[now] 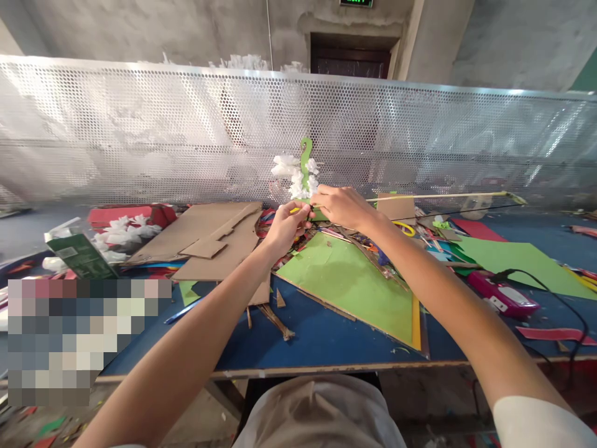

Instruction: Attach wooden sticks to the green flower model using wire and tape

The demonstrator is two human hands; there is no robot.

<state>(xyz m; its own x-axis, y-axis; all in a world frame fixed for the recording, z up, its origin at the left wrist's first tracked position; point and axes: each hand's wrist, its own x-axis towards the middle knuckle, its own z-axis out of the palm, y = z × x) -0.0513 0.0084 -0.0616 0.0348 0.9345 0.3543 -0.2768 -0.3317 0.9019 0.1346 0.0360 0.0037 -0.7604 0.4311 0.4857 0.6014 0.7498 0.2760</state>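
Note:
Both hands meet over the middle of the table. My left hand (286, 227) is closed, fingers pinched around what looks like the yellowish end of a thin stick (433, 197). That pale stick passes behind my right hand (342, 205) and reaches far to the right. A dark string (471, 210) runs below it from the far tip. My right hand's fingertips are pressed together by the left fingers, apparently on a dark bit of this string; the grip itself is partly hidden. Just behind stands a green paper stem (305, 165) with white crumpled flowers (285, 165) around it.
Brown cardboard (209, 239) lies at left, beside a red object (133, 216) with white flowers. Green sheets (349, 286) cover the front middle. At right are a magenta device (502, 294) with a black cable and a yellow ring (405, 229). A perforated metal screen (186, 130) closes the back.

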